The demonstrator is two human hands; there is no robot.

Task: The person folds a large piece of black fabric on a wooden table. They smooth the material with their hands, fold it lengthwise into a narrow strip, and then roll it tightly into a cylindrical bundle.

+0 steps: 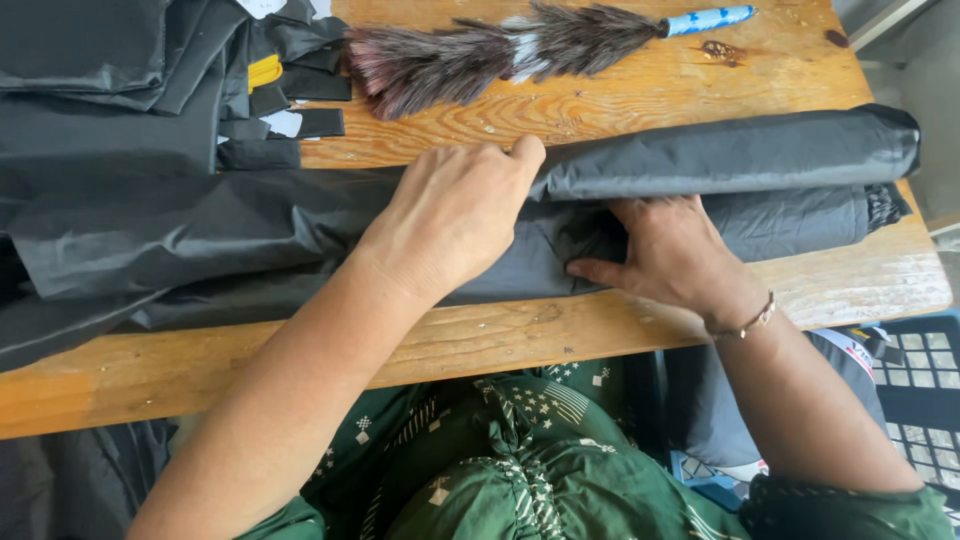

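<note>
- The left hand point(455, 215) lies palm down on the long dark grey fabric roll point(720, 160), with the fingers curled over its upper edge and the thumb pointing to the right; it presses the cloth and does not pinch it.
- The right hand point(668, 252) rests just beside the left one, flat on the lower layer of the same grey fabric, the fingers a little spread and the thumb stretched to the left along the cloth.
- A thin bracelet point(755, 322) sits on the right wrist.
- The fabric roll lies across the wooden worktop point(640, 110), from the middle to the right edge, where its end stands a little beyond the wood; a second folded layer lies under it, close to the near edge of the worktop.
- To the left, a pile of black fabric pieces point(110, 120) covers the corner of the worktop, and a small yellow part point(264, 72) shows between them.
- Behind the hands, a feather duster point(480, 50) with grey and brown feathers and a blue handle lies on the wood, apart from the roll.
- Below the worktop the person's green patterned garment point(520, 460) is visible, and at the right a dark blue plastic crate point(925, 380) stands.
</note>
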